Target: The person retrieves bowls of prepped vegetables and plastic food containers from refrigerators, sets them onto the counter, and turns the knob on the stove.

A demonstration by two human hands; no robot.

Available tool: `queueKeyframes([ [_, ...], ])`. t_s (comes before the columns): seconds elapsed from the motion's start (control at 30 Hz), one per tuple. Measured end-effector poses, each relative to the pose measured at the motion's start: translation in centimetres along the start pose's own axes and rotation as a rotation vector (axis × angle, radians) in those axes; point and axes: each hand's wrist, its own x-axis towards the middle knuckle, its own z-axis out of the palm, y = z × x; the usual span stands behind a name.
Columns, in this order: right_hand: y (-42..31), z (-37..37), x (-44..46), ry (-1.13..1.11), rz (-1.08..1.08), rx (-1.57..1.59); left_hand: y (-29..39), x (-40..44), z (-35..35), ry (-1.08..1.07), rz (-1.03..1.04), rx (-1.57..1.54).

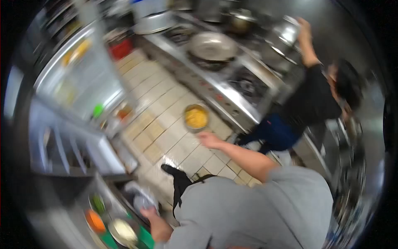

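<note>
My right hand reaches out over the floor, its fingers closed on the near rim of a round metal bowl. Yellow food pieces fill the bowl. Low on the left, my left hand is smeared by motion beside a pale, clear-looking plastic bag; whether it grips the bag does not show. Close to that hand, a bowl of whitish food sits on a green board, with an orange item and a green item beyond it.
A co-worker in a dark top stands at the right, one arm raised to a metal pot. A wide pan sits on the stove. Tiled floor runs between the stove and a glass-fronted cabinet.
</note>
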Motion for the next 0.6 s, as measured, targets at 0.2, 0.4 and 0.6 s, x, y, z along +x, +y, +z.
queueKeyframes([
  [0.2,-11.6,7.3,14.2,-0.247,-0.242,-0.185,5.3,-1.3,4.9,0.093,-0.059,0.579],
  [0.4,-8.8,11.9,25.7,-0.233,0.006,0.032,10.1,4.4,15.0,-0.166,0.441,2.151],
  [0.6,0.9,18.3,39.7,-0.472,0.355,-0.177,24.3,-8.1,37.2,-0.008,0.766,0.972],
])
